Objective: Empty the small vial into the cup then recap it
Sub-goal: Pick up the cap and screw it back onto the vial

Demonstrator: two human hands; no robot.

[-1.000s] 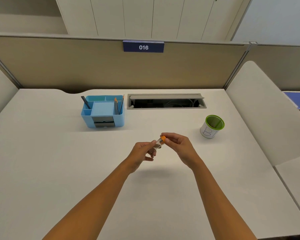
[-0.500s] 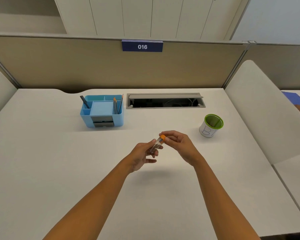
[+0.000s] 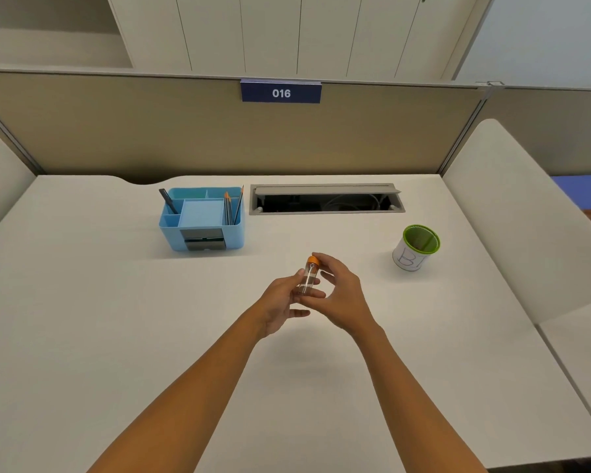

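A small clear vial [image 3: 308,278] with an orange cap [image 3: 313,260] is held nearly upright above the middle of the white desk [image 3: 82,319]. My left hand [image 3: 282,302] grips the vial's lower body. My right hand [image 3: 342,295] pinches the orange cap from the right, with its other fingers spread. Dark contents show near the vial's bottom. The white cup [image 3: 415,248] with a green rim and a handwritten letter stands to the right, well apart from both hands.
A blue desk organiser [image 3: 202,218] with pens and pencils stands at the back left of the hands. A grey open cable tray [image 3: 326,199] is set into the desk behind. A beige partition with a "016" sign [image 3: 281,93] closes the back; a white divider [image 3: 526,216] runs along the right.
The vial has swung from tilted to nearly upright. My right hand's fingers have shifted around the orange cap. The cap stays on the vial.
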